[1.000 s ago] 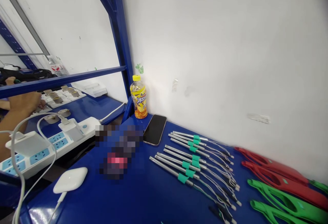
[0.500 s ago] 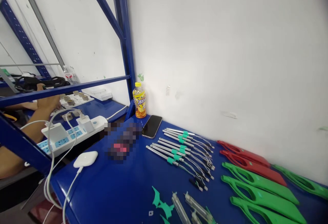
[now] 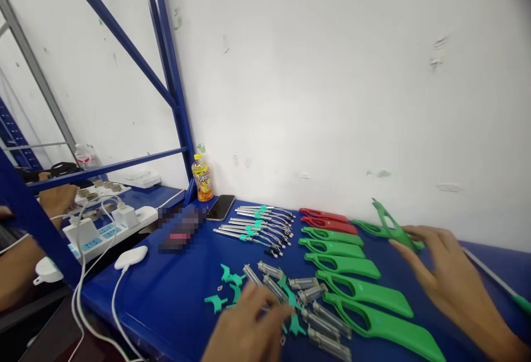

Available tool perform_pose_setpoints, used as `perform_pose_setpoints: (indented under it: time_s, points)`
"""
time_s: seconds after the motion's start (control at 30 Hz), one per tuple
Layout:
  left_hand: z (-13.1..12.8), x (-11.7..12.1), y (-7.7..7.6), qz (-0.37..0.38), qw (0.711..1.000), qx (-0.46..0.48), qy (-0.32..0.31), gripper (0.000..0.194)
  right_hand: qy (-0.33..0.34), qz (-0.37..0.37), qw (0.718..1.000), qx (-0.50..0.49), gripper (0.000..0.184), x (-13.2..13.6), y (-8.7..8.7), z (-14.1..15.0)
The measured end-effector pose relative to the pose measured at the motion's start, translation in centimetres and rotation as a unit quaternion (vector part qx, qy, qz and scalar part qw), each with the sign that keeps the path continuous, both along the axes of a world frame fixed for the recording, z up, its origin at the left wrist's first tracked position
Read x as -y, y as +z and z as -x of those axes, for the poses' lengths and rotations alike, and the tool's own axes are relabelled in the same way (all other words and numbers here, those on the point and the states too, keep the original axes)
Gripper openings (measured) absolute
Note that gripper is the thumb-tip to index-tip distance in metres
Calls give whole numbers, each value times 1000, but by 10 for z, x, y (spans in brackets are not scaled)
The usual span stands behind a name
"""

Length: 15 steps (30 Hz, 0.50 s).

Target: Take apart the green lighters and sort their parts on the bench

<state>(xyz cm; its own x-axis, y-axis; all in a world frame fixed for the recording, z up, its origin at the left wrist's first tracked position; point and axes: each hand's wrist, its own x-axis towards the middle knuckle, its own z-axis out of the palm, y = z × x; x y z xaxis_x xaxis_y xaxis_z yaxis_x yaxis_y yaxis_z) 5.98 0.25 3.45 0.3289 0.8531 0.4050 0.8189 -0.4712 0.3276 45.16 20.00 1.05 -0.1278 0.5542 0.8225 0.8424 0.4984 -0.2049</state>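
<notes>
At the right, my right hand [image 3: 452, 279] is closed with thumb and fingers on the blunt end of a green plastic handle shell [image 3: 390, 224], raised off the table with its pointed end up. My left hand [image 3: 253, 323] hovers low over the near part of the table, its fingers bent and blurred. Clear plastic tubes [image 3: 326, 323] and teal trigger-shaped pieces [image 3: 215, 302] lie around it; whether the fingers touch any is hidden. Between the hands, several green handle shells [image 3: 385, 326] lie in a row, with red handle shells [image 3: 332, 224] behind them.
Metal rods with wires [image 3: 236, 233] lie in a row farther back. A phone [image 3: 222, 207], a drink bottle [image 3: 202, 179] and a white charging case [image 3: 131, 257] stand or lie to the left. Beyond the blue frame [image 3: 166, 74] are a power strip [image 3: 145, 216] and another person's arm [image 3: 25, 260].
Both my hands have come into view, and the right one has lifted a green handle shell. The view has swung to the right, showing more shells and tubes.
</notes>
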Motion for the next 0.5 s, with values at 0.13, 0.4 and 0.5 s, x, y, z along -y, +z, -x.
perform_pose_setpoints:
  time_s: [0.13, 0.4, 0.5]
  points:
    - [45, -59, 25, -26, 994, -18, 101, 20, -2, 2, 1000, -20, 64, 0, 4, -3]
    - [106, -129, 24, 21, 986, -118, 112, 36, 4, -10, 999, -49, 71, -2, 9, -5]
    - [116, -139, 14, 37, 984, -134, 109, 37, 9, -4, 999, -52, 66, 0, 11, -2]
